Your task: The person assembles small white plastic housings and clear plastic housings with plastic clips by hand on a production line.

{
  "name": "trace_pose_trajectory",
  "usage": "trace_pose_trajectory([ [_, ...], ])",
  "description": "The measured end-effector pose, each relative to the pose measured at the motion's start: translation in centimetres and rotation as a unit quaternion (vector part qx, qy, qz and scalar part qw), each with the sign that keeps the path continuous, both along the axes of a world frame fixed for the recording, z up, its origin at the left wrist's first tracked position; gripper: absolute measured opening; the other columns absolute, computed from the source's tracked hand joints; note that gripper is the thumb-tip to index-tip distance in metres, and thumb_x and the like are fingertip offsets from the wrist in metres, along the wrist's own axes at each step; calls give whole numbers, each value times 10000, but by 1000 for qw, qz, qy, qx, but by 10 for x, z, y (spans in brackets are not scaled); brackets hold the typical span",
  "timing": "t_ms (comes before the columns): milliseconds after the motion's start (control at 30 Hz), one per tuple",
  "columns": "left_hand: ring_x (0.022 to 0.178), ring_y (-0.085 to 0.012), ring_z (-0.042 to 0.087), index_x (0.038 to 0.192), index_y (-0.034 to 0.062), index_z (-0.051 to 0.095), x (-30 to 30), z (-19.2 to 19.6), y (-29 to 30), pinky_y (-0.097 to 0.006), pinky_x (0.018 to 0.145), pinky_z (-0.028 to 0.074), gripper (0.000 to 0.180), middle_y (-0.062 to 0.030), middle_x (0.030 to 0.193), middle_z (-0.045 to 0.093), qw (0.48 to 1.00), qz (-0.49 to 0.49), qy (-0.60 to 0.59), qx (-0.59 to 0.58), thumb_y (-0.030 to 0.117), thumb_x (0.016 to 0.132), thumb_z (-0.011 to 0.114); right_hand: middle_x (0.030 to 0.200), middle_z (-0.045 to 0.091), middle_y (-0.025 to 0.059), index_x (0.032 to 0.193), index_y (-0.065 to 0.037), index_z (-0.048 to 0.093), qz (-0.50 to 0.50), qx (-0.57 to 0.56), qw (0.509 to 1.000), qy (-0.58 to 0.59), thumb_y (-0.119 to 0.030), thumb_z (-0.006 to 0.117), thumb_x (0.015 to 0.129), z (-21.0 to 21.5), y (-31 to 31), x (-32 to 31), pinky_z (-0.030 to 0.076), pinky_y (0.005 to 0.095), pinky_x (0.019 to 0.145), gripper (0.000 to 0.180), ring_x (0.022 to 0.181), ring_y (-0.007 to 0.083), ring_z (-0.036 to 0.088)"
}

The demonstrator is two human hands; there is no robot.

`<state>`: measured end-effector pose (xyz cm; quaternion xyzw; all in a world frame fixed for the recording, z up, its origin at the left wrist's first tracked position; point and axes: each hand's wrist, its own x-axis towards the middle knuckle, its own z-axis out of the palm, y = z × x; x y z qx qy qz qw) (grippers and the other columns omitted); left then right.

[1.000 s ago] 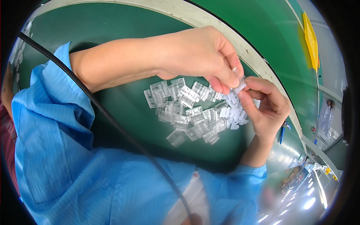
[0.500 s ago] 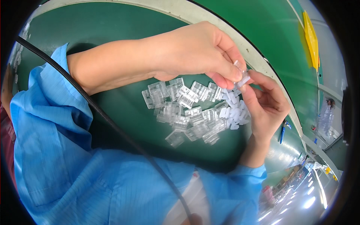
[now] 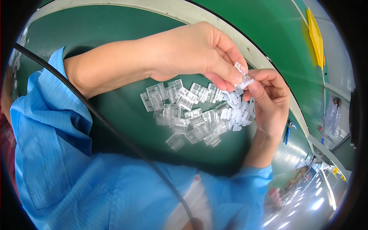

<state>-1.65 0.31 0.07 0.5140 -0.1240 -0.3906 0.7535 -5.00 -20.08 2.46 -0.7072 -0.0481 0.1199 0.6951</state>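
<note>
My left hand [image 3: 188,50] pinches a small clear plastic piece [image 3: 240,68] between thumb and fingers. Against its lower end sits a little whitish plastic tab [image 3: 247,83], which the thumb and forefinger of my right hand [image 3: 271,101] hold. The two parts touch; whether they are joined I cannot tell. Below my hands lies a loose pile of clear plastic blocks [image 3: 187,99], slotted and roughly rectangular. Right beside it, close to my right palm, is a heap of whitish tabs [image 3: 237,113].
The green work surface [image 3: 111,25] has a pale raised edge [image 3: 161,11] along its far side. A black cable [image 3: 115,132] crosses in front of my left sleeve. A blue-handled tool [image 3: 288,134] lies right of my right wrist; a yellow object [image 3: 315,36] is at far right.
Both hands sit slightly further left in the picture, as does the pile. My right fingers have shifted a little on the tab, and more of the clear piece shows.
</note>
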Motion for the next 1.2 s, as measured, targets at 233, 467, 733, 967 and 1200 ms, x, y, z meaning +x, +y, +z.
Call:
trace_pose_trajectory([
  [233,747,-134,630,1004,-5,600,3,2,2,-224,697,514,232,-88,865,644,1000,-1,27,-9,121,813,637,799,619,84,872,25,585,37,67,994,83,74,584,750,3,-16,4,464,215,562,131,674,104,581],
  [467,823,-122,607,1034,11,585,11,-6,2,-218,742,496,215,-67,918,623,996,-40,33,-68,117,847,588,861,632,118,870,56,575,-9,-76,978,-193,123,598,727,-5,-1,-8,507,240,674,160,747,142,608],
  [733,814,-121,564,1173,-30,502,12,-4,5,-217,731,464,328,-60,936,579,995,-49,38,-72,108,876,521,825,634,96,897,57,616,6,-172,925,-338,109,630,711,-4,3,-7,500,218,613,194,703,116,604],
  [967,817,-111,556,1209,-44,469,11,0,4,-204,732,460,357,-59,923,574,995,-45,60,-67,100,885,504,894,617,113,927,60,595,-28,1,996,-85,59,602,787,2,2,-12,485,238,661,140,783,133,591],
  [1200,827,-99,573,1197,-28,501,7,-3,2,-204,733,467,359,-64,951,603,999,-30,7,-42,132,879,548,885,612,83,922,65,602,23,-53,993,-106,53,617,789,4,5,-10,463,212,633,135,745,90,566],
])
